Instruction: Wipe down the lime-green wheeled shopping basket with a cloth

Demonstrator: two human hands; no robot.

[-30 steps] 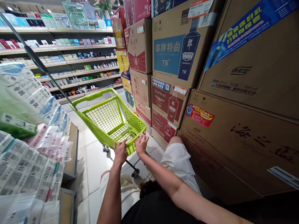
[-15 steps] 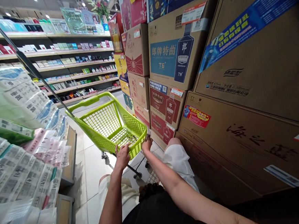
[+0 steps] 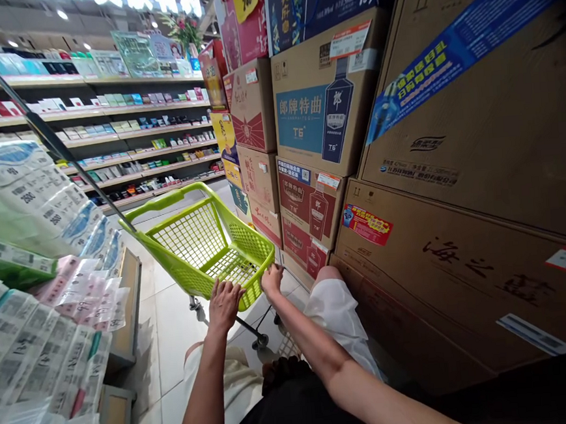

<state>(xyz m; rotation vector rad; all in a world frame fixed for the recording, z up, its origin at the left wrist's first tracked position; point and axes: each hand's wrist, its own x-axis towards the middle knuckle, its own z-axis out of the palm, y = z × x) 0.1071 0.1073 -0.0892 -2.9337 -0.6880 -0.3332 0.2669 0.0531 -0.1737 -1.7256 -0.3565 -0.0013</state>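
A lime-green shopping cart [image 3: 203, 254] with a latticed plastic basket stands in front of my knees. My left hand [image 3: 225, 303] is on its near rim, fingers hooked over the edge. At the near right corner my right hand [image 3: 271, 281] is closed around the rim, with the fingertips partly hidden. I see no goods inside the basket. A dark pole [image 3: 70, 153] slants from the cart's far left side up toward the upper left. Below the basket, a dark wheel [image 3: 260, 341] rests on the tiled floor.
Stacked cartons, including a large brown carton [image 3: 462, 250], rise close on the right. Packs of tissue paper [image 3: 31, 192] are piled on the left above a low display stand [image 3: 126, 303]. Shelves of small boxes [image 3: 108, 111] line the back. White floor tiles [image 3: 170, 338] lie between.
The view has tilted up slightly, and cart and hands appear a little further left. My left fingers now lie flatter over the rim, and my right hand has turned at the corner.
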